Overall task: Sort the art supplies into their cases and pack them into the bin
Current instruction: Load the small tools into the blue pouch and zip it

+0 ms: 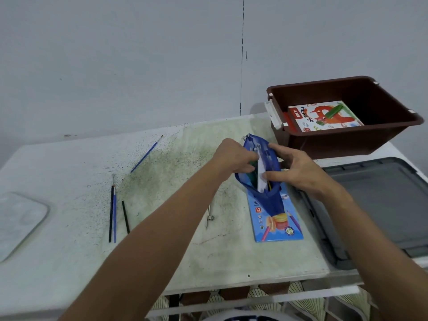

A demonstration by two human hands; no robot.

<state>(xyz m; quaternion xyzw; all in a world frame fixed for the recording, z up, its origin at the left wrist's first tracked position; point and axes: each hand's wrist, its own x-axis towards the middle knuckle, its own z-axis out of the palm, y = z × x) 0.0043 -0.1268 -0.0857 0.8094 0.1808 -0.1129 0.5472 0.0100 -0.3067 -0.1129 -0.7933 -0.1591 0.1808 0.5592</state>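
A blue zip pouch (269, 200) stands open on top of a flat coloured-pencil box (278, 228) in the middle right of the table. My left hand (234, 158) grips the pouch's left edge and my right hand (298, 170) holds its right edge, spreading the mouth. A white item and some pencils show inside. The brown bin (347, 140) at the back right holds an oil pastels box (324, 117). Loose brushes lie to the left: one blue brush (146, 155) and a pair of brushes (112, 212) beside a black pencil (125, 216).
A metal compass-like tool (209, 216) lies left of the pencil box. A grey bin lid (382, 205) lies at the right edge. A clear tray (18, 221) sits at the far left. The table (185, 262) is stained green and backs onto a wall.
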